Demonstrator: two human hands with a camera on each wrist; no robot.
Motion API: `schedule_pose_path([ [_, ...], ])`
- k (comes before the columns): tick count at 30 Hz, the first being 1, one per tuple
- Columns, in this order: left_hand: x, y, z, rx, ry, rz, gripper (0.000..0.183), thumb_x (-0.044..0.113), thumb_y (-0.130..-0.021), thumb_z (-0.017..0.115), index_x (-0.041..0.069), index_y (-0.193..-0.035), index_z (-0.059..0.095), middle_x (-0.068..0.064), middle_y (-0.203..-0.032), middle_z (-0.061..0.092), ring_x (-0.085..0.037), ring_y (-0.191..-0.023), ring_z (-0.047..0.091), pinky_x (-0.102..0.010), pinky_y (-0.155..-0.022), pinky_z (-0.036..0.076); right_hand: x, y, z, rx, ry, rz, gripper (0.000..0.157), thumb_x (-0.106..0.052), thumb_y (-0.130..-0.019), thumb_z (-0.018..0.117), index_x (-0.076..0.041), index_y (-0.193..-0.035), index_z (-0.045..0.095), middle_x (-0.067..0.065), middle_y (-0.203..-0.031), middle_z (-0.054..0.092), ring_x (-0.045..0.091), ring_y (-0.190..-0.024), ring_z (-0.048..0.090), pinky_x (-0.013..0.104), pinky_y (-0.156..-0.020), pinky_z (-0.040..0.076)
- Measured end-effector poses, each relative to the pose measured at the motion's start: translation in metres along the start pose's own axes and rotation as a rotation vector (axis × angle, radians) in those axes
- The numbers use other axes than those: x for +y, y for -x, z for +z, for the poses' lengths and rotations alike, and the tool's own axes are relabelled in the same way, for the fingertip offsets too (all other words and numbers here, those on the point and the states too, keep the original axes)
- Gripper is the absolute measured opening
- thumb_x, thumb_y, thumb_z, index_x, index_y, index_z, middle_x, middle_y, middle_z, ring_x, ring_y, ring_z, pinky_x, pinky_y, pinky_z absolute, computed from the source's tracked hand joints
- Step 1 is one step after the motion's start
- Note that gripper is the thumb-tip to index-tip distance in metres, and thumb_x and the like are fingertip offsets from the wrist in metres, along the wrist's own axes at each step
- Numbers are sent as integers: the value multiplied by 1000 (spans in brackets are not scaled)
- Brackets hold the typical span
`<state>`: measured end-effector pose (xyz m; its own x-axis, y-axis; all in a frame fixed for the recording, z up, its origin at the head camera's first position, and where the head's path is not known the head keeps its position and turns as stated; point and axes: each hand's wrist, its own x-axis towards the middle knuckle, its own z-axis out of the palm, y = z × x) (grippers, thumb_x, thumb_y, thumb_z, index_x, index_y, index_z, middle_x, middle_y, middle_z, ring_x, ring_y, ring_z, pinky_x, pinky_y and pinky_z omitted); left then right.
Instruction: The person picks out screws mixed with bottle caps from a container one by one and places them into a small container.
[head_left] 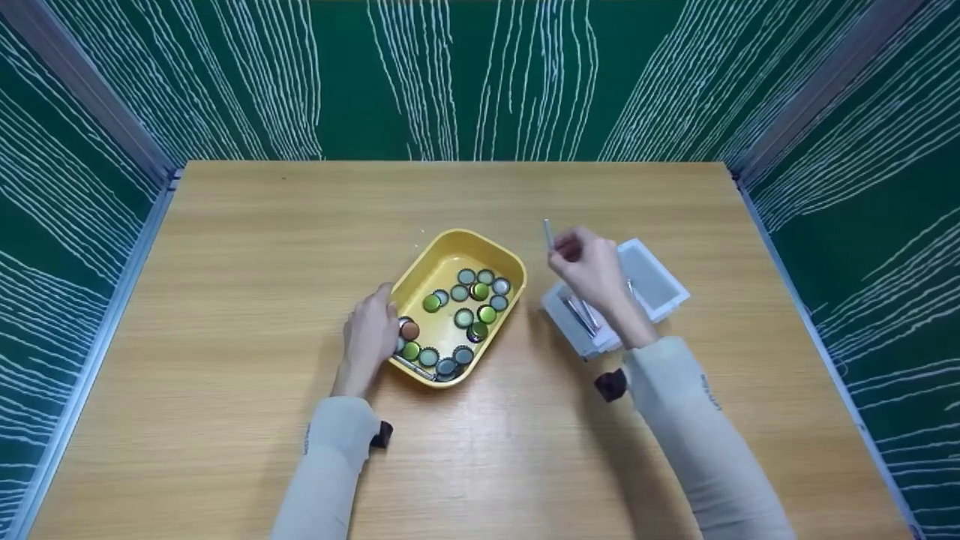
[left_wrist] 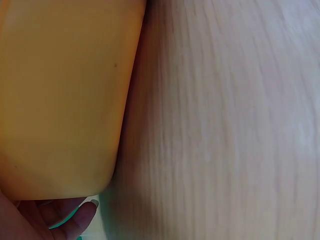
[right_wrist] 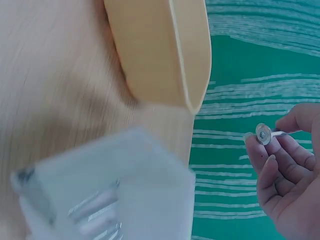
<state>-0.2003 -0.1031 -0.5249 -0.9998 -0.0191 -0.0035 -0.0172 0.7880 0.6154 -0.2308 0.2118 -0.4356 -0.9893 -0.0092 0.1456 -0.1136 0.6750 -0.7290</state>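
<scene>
At its left side, my left hand (head_left: 369,330) grips the rim of a yellow plastic tub (head_left: 459,244). Bottle caps (head_left: 464,319) lie scattered in the tub, green, silver and one brownish. A metal bolt (head_left: 414,367) rests along the tub's near wall. Over a white plastic box, my right hand (head_left: 591,268) pinches a silver bolt (head_left: 547,232) between thumb and fingers. In the right wrist view the held bolt (right_wrist: 263,134) shows a flat round head with a hex socket. The left wrist view shows the tub's outer wall (left_wrist: 65,100) above curled fingers (left_wrist: 82,217).
The white box (right_wrist: 157,195) stands right of the tub with several bolts (head_left: 582,315) in it. A pale tray-like part (head_left: 651,276) adjoins it on the right. Green panels with white streaks (head_left: 480,82) border the wooden table (head_left: 480,465) at the back and sides.
</scene>
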Motion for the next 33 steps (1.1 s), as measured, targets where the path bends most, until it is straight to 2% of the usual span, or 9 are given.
schedule_pose_path([
  [6,1,0,1,-4,13,-2,40,17,-100,49,10,-139,52,-22,-127,65,-44,-109,64,-57,-86,53,18,1,-14,-25,17,39,23,-7,-85,58,2,-105,63,17,-96,69,23,-83,64,17,-69,49],
  [11,1,-1,0,-18,22,-4,41,18,-101,48,10,-142,50,-22,-129,64,-43,-109,65,-55,-88,53,31,4,-26,-65,44,54,24,-6,-86,56,2,-108,60,16,-97,67,22,-85,62,20,-70,49],
  [17,0,-1,-1,-31,18,-8,42,18,-102,47,10,-144,48,-23,-130,63,-43,-109,64,-56,-88,53,47,6,-37,-122,108,82,22,-13,-91,58,-1,-109,59,14,-98,67,23,-88,62,26,-74,49],
  [22,0,0,-1,-22,13,-1,42,17,-102,47,10,-142,49,-23,-129,63,-43,-109,64,-56,-88,53,60,7,-42,-160,136,90,22,-13,-90,59,-2,-109,58,13,-97,66,23,-87,60,25,-74,48],
  [26,0,1,0,7,7,6,35,18,-101,49,11,-135,54,-22,-122,67,-45,-105,65,-58,-82,53,71,7,-44,-191,166,104,22,-11,-87,59,0,-106,58,12,-94,63,21,-84,58,24,-70,46],
  [33,-1,2,0,22,-5,19,34,17,-100,49,11,-133,55,-22,-119,68,-46,-103,66,-59,-80,53,87,8,-43,-303,228,146,18,-11,-86,63,2,-98,58,13,-89,64,16,-73,56,23,-60,45],
])
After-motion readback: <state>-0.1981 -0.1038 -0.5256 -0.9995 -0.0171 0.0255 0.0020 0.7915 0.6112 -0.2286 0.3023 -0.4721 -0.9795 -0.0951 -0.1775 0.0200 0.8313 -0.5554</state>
